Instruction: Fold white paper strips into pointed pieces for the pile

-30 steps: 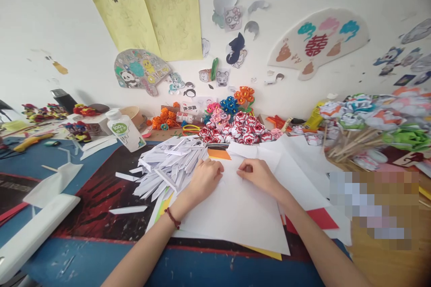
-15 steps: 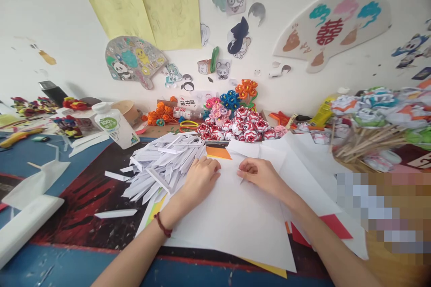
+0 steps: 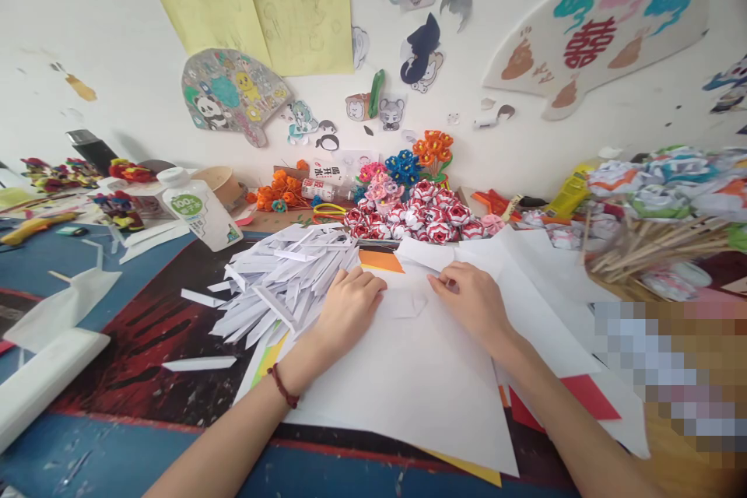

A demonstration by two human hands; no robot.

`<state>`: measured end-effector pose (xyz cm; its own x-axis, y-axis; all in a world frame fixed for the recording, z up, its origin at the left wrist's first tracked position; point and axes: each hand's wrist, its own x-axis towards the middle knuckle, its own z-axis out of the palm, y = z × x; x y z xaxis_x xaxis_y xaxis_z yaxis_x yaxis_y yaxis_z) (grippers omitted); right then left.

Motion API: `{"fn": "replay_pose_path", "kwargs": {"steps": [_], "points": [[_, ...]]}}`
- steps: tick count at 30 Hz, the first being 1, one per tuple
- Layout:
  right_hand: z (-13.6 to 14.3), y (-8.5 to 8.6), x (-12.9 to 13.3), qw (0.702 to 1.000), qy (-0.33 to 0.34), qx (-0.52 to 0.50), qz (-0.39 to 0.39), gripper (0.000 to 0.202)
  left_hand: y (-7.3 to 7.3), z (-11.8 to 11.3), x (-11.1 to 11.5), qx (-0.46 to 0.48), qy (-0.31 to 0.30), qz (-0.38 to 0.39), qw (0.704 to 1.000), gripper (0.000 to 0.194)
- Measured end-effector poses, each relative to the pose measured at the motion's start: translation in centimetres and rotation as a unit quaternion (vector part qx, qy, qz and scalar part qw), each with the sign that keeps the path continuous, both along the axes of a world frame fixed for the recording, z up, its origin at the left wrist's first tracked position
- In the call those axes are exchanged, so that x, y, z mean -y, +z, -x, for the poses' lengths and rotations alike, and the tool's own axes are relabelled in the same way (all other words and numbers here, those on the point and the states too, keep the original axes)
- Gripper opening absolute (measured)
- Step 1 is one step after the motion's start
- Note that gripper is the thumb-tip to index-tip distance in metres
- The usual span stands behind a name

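1. Over the upper part of the white sheet (image 3: 420, 381), your left hand (image 3: 353, 307) reaches in from the lower left, back of the hand up and fingers curled inward, a dark red bracelet (image 3: 282, 387) round its wrist.
2. Your left grip has its fingertips at the near end of a small paper strip (image 3: 402, 304); you cannot tell from this view whether they pinch it or only press it down.
3. Your right hand (image 3: 475, 303) comes in from the lower right, wrist bent inward, thumb and forefinger drawn close just beside the strip's other end; whether that grip pinches anything, you cannot tell.
4. Between your hands the strip lies on the sheet, white on white, its outline faint and its right end angled, with a crease.
5. Left of your left hand, a loose pile of folded white strips (image 3: 292, 272) covers part of the tabletop (image 3: 175, 459).
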<state>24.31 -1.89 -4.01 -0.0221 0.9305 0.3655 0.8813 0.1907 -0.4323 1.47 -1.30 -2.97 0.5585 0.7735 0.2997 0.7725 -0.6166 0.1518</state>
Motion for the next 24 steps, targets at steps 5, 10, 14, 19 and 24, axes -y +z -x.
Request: {"fn": "replay_pose_path", "kwargs": {"steps": [5, 10, 14, 19, 24], "points": [[0.4, 0.3, 0.3, 0.994, 0.102, -0.048, -0.004, 0.023, -0.3, 0.1, 0.2, -0.014, 0.000, -0.025, 1.000, 0.014], [1.6, -0.4, 0.7, 0.980, 0.182, -0.069, 0.033, 0.020, -0.7, 0.3, 0.2, -0.025, -0.006, -0.046, 0.999, 0.017], [2.2, -1.1, 0.8, 0.982, 0.174, -0.074, 0.000, 0.016, -0.8, 0.4, 0.4, -0.034, -0.023, -0.049, 0.998, 0.017], [2.1, -1.0, 0.8, 0.980, 0.190, 0.015, -0.053, 0.016, -0.6, 0.5, 0.8, -0.083, -0.051, -0.055, 0.994, 0.019], [2.0, -0.5, 1.0, 0.964, 0.199, 0.145, -0.100, 0.020, -0.3, 0.5, 0.9, -0.135, -0.066, -0.053, 0.987, 0.016]]}}
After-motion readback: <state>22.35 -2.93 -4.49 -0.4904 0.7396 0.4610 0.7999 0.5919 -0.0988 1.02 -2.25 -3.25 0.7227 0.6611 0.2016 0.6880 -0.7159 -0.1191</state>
